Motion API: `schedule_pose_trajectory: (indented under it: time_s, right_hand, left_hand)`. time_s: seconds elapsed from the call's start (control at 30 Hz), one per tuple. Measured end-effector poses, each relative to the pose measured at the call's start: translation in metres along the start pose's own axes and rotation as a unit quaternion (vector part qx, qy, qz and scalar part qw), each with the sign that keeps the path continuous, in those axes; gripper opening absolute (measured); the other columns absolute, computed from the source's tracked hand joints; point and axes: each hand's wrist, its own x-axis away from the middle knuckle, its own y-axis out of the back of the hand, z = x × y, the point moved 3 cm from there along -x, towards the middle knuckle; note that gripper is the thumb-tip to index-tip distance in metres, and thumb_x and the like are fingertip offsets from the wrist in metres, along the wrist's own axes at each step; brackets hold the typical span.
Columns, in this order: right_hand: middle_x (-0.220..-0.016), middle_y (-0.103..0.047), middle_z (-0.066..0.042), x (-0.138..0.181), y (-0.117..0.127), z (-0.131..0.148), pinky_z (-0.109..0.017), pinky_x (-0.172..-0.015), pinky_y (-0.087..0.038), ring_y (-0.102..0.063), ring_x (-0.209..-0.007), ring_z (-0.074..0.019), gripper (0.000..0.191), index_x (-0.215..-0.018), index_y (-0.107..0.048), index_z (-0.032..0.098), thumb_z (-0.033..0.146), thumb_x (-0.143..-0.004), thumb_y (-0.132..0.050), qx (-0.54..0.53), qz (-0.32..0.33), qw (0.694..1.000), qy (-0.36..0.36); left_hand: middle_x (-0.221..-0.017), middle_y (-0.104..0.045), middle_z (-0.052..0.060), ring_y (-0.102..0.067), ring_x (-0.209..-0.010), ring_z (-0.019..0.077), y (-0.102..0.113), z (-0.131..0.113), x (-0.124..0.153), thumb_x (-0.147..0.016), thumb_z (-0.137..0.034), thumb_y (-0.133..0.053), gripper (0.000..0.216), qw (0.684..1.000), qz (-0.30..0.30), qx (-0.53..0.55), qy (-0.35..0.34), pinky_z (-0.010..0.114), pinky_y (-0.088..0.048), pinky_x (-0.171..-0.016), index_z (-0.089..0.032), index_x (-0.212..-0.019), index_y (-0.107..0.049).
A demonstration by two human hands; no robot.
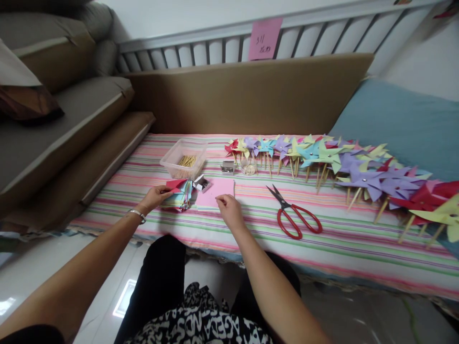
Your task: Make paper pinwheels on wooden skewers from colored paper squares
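Observation:
My left hand pinches the top red sheet of a stack of coloured paper squares lying on the striped cloth. My right hand rests with curled fingers on the near edge of a pink paper square lying flat beside the stack. A small open box of pins sits between the stack and the pink sheet. Red-handled scissors lie to the right of my right hand.
A clear plastic tub of wooden sticks stands behind the stack. A small metal box and a clear dish sit behind the pink sheet. Several finished paper pinwheels line the cloth to the right. A sofa is at the left.

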Motion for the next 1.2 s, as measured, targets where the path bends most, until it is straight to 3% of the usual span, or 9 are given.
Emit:
schedule_pose_trajectory:
  time_s: [0.33, 0.47, 0.63, 0.77, 1.2]
  right_hand:
    - [-0.085, -0.069, -0.006, 0.001, 0.0, 0.0, -0.032, -0.077, -0.049, -0.063, -0.081, -0.0197, 0.014, -0.081, -0.068, 0.018, 0.013, -0.079, -0.055, -0.005, 0.001, 1.0, -0.006]
    - [-0.086, -0.069, -0.006, 0.0, 0.0, 0.0, -0.032, -0.078, -0.049, -0.063, -0.081, -0.0197, 0.014, -0.081, -0.068, 0.019, 0.014, -0.079, -0.056, -0.004, 0.003, 1.0, -0.008]
    - [-0.085, -0.069, -0.006, 0.0, -0.001, 0.0, -0.032, -0.078, -0.049, -0.063, -0.081, -0.0196, 0.014, -0.08, -0.068, 0.019, 0.013, -0.079, -0.056, -0.002, 0.007, 1.0, -0.011]
    - [-0.085, -0.069, -0.006, 0.001, 0.0, 0.001, -0.032, -0.078, -0.049, -0.063, -0.081, -0.0195, 0.014, -0.081, -0.068, 0.019, 0.013, -0.079, -0.055, 0.0, 0.008, 1.0, -0.014]
    - [-0.084, -0.068, -0.005, 0.001, -0.001, 0.001, -0.031, -0.077, -0.049, -0.062, -0.079, -0.0183, 0.015, -0.081, -0.069, 0.02, 0.014, -0.078, -0.055, 0.006, 0.011, 1.0, -0.011]
  left_hand:
    - [-0.081, -0.074, 0.009, -0.065, -0.076, 0.0235, -0.004, -0.008, -0.002, -0.065, -0.051, -0.063, 0.042, 0.998, -0.023, -0.054, 0.01, 0.032, -0.049, -0.07, -0.014, -0.081, -0.073]
    - [-0.088, -0.073, 0.01, -0.066, -0.081, 0.024, -0.007, -0.017, -0.002, -0.071, -0.049, -0.058, 0.043, 0.994, -0.007, -0.109, -0.017, 0.033, -0.05, -0.074, -0.013, -0.09, -0.072]
    - [-0.098, -0.07, 0.012, -0.064, -0.092, 0.0291, -0.019, -0.038, -0.004, -0.063, -0.036, -0.067, 0.041, 0.975, 0.015, -0.206, -0.08, 0.038, -0.047, -0.085, -0.014, -0.098, -0.07]
    - [-0.101, -0.069, 0.013, -0.061, -0.1, 0.0315, -0.027, -0.047, -0.004, -0.064, -0.028, -0.064, 0.038, 0.958, 0.02, -0.262, -0.115, 0.04, -0.043, -0.092, -0.016, -0.099, -0.069]
    - [-0.105, -0.069, 0.014, -0.062, -0.098, 0.0316, -0.027, -0.049, -0.002, -0.071, -0.042, -0.064, 0.046, 0.934, 0.054, -0.328, -0.131, 0.037, -0.043, -0.087, -0.017, -0.11, -0.066]
